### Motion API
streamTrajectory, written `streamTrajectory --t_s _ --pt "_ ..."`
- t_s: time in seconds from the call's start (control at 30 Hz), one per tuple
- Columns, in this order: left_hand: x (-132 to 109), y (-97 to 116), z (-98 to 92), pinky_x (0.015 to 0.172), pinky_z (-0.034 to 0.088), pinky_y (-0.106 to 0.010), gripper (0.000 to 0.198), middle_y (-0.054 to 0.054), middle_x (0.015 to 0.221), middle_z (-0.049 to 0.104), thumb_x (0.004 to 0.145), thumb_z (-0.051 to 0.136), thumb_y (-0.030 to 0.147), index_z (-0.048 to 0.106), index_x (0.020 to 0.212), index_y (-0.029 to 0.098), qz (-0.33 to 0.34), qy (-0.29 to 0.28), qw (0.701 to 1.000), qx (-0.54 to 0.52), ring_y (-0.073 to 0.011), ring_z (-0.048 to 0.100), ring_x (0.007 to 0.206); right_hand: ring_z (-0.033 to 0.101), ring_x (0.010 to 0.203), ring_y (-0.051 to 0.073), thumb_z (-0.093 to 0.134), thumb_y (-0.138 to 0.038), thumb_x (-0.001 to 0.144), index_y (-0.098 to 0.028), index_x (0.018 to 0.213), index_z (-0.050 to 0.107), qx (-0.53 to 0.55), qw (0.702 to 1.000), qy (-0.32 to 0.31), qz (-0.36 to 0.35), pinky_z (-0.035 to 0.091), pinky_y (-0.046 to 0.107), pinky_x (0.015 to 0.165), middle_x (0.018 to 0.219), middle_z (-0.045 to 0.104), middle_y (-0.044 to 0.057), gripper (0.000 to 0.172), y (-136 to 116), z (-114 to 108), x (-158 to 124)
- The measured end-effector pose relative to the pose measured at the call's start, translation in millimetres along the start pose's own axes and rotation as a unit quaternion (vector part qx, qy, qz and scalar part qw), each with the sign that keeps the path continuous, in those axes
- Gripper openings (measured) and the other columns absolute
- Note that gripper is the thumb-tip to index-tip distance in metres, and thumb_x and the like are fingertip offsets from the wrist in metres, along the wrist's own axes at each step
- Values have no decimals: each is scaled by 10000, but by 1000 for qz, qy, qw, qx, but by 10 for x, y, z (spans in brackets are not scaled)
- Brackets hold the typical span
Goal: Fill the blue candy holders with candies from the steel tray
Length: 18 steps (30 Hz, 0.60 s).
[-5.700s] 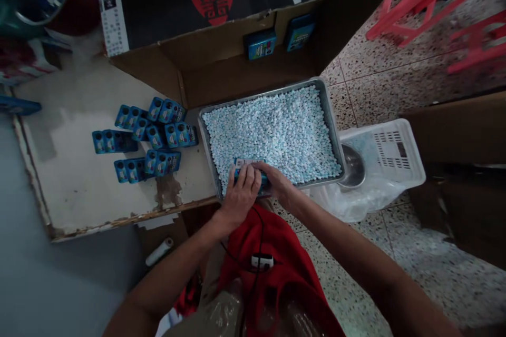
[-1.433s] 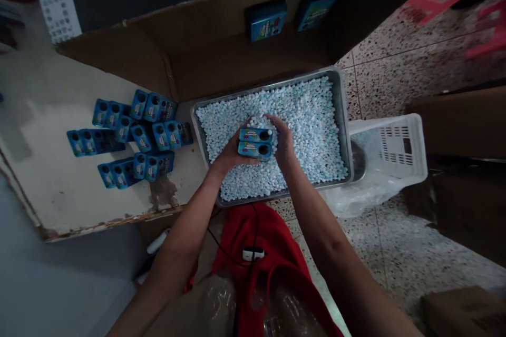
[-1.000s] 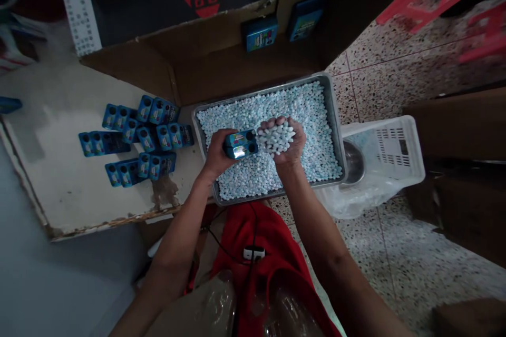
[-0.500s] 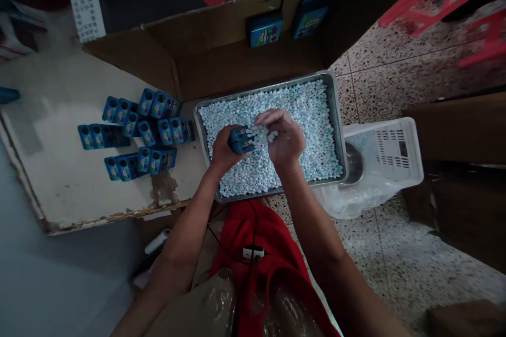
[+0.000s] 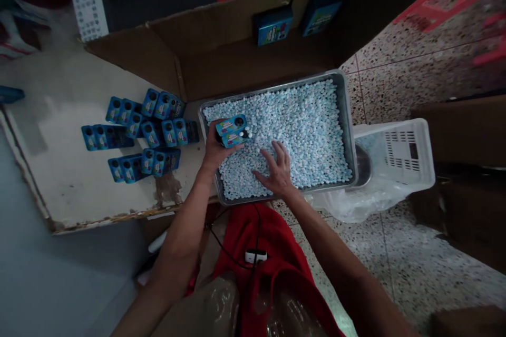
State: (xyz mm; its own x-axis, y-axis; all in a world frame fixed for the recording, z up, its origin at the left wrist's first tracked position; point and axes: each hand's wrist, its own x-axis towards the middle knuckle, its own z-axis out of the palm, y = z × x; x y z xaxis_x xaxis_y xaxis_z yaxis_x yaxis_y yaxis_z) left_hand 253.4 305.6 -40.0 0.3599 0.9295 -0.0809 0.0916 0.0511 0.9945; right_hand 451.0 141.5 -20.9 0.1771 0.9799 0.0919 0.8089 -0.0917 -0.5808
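Two small blue boxes [image 5: 230,125] with printed labels and dark round holes sit side by side in my left hand [image 5: 215,148]. A few white pellets rest near the hole of the lower one. Beneath them is a metal tray [image 5: 351,139] filled with small white and pale blue pellets [image 5: 308,126]. My right hand [image 5: 277,171] lies over the pellets with its fingers spread, right of the boxes, and holds nothing that I can see. More blue boxes of the same kind [image 5: 154,134] stand in groups on the tabletop left of the tray.
Behind the tray, an open cardboard carton [image 5: 237,73] holds blue packages [image 5: 272,26]. On the right are a white plastic basket [image 5: 422,158] with a clear bag and a metal bowl [image 5: 362,166]. A red plastic stool [image 5: 438,5] stands at upper right. The pale tabletop [image 5: 59,179] has a worn edge.
My right hand has dropped from beside the boxes down to the pellets, and its fingers have opened. The pellets it held are gone from it. My left hand has moved slightly left and tilted the boxes.
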Motion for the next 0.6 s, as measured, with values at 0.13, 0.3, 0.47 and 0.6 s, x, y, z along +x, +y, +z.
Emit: streamTrajectory --t_s 0.13,0.3,0.47,0.6 --pt "-49 -39 -76 998 633 -457 965 -86 1299 716 503 1046 600 589 1289 278 4 -29 1000 5 -310 727 1189 410 1590 460 763 -765 820 -341 1462 650 -31 998 -35 -37 331 717 1284 1650 520 152 778 194 173 212" --pt "-164 -62 -207 992 651 -500 978 -79 1278 733 553 1034 598 517 1323 288 -34 8 999 -13 -300 742 1151 599 1385 408 778 -741 814 -298 1344 724 -29 1000 5 8 495 607 1172 1462 679 150 693 494 154 654" --pt "-232 -22 -132 931 652 -491 981 -74 1239 723 532 1036 602 522 1301 277 -50 -9 998 -26 -312 744 1121 708 987 323 821 -599 766 -248 1013 733 111 970 110 187 600 503 919 995 767 93 438 528 129 1044" --pt "-217 61 -54 982 615 -455 924 -73 1259 698 582 1011 601 559 1314 264 -13 0 999 44 -295 719 1142 672 753 231 811 -524 747 -258 954 641 457 823 66 330 540 349 637 831 718 25 377 224 -39 1168"
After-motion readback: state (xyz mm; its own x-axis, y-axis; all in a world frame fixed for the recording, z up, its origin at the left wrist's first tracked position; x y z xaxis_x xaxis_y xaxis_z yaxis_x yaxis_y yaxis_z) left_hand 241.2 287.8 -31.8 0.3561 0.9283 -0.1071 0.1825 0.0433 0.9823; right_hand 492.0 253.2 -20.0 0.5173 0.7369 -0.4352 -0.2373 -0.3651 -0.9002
